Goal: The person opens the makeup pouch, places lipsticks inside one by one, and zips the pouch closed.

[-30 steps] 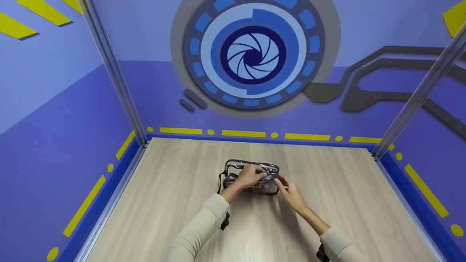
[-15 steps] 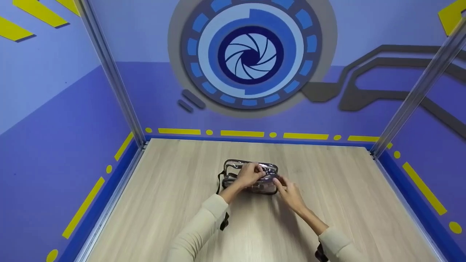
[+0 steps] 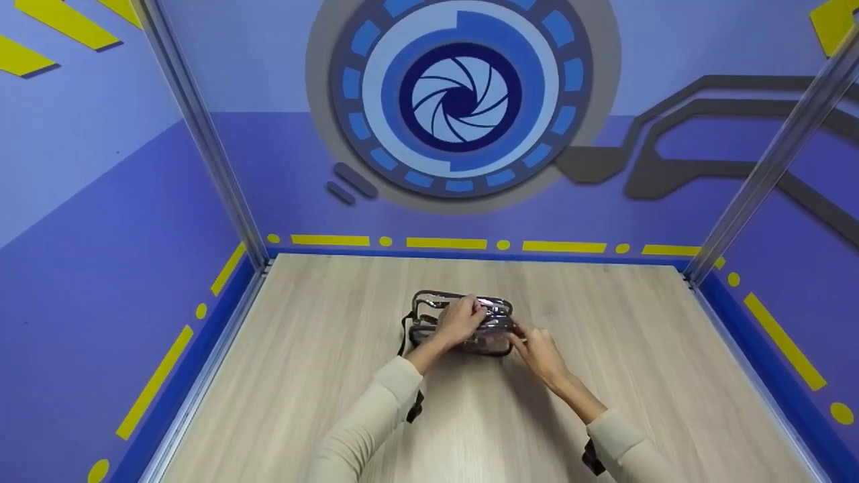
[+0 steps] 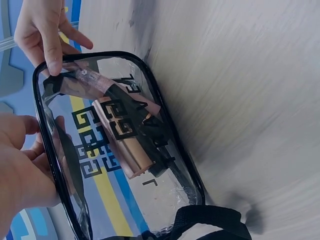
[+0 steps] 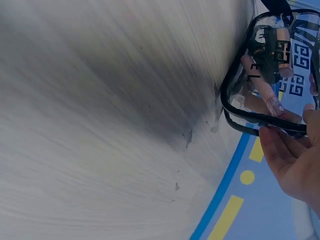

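A clear plastic pouch [image 3: 495, 344] with black piping and black lettering stands on the wooden table. Through its wall show a shiny rose-gold tube [image 4: 125, 145], a pale pink tube [image 5: 259, 82] and some dark items. My left hand [image 3: 460, 320] grips the pouch's upper edge, its fingertips visible through the plastic in the left wrist view. At the right upper corner my right hand [image 3: 541, 350] pinches the black-trimmed edge between thumb and fingers. In the head view, part of the pouch's top is hidden behind the left hand.
A black strap [image 4: 215, 215] hangs from the pouch's left end. The wooden table [image 3: 322, 402] is bordered by blue-purple panels [image 3: 268, 174] at the back and both sides, with metal posts [image 3: 201, 127] at the back corners.
My right hand's fingers have shifted slightly at the pouch's corner, and its thumb has drawn in. The left hand stays at the top edge, with its fingers slightly more curled.
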A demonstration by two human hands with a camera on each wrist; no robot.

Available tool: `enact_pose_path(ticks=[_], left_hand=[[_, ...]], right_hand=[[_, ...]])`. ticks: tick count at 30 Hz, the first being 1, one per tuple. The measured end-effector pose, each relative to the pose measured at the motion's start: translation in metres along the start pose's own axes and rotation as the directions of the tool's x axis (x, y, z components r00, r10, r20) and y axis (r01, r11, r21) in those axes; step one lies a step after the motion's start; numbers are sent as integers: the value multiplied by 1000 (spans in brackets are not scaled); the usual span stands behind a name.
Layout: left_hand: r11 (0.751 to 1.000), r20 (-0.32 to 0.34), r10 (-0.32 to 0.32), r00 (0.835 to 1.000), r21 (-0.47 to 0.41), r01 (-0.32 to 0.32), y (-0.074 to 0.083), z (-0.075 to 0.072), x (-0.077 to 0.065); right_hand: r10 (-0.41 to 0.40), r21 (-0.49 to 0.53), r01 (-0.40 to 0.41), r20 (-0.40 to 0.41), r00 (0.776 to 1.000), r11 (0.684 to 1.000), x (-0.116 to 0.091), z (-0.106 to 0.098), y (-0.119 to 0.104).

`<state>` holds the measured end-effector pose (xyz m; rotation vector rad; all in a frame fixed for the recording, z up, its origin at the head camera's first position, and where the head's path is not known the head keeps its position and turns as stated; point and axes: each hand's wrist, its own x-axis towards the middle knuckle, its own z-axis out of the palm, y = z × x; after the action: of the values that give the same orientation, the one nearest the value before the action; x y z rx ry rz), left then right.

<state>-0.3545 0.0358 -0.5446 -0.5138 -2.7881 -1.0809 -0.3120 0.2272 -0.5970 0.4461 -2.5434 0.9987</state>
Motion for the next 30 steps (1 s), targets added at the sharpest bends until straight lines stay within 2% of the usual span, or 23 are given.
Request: enact_pose_path(ticks=[3, 5, 9, 14, 21, 28, 30], left_hand=[[1000, -41, 13, 999, 24, -12, 3, -1, 0], [999, -67, 25, 997, 50, -22, 5, -1, -2], [993, -90, 46, 995, 110, -36, 4, 0, -5], [990, -113, 77, 991, 125, -62, -3, -2, -7], [982, -149, 105, 983, 173, -79, -18, -17, -8], [980, -185, 132, 974, 173, -100, -31, -33, -7], [981, -187, 142, 972, 160, -112, -34, -35, -8]], right_hand=[[-65, -117, 64, -4, 998, 991, 3, -4, 0], [-83, -146, 83, 7, 997, 986, 4, -5, -1], [-85, -145, 86, 19, 996, 986, 2, -6, -1], [-86, -138, 87, 14, 996, 987, 1, -5, 1], [-78, -111, 79, 17, 997, 991, 3, -5, 2], [-110, -112, 109, -7, 994, 988, 5, -3, 4], [-94, -103, 93, -8, 996, 990, 5, -3, 3]])
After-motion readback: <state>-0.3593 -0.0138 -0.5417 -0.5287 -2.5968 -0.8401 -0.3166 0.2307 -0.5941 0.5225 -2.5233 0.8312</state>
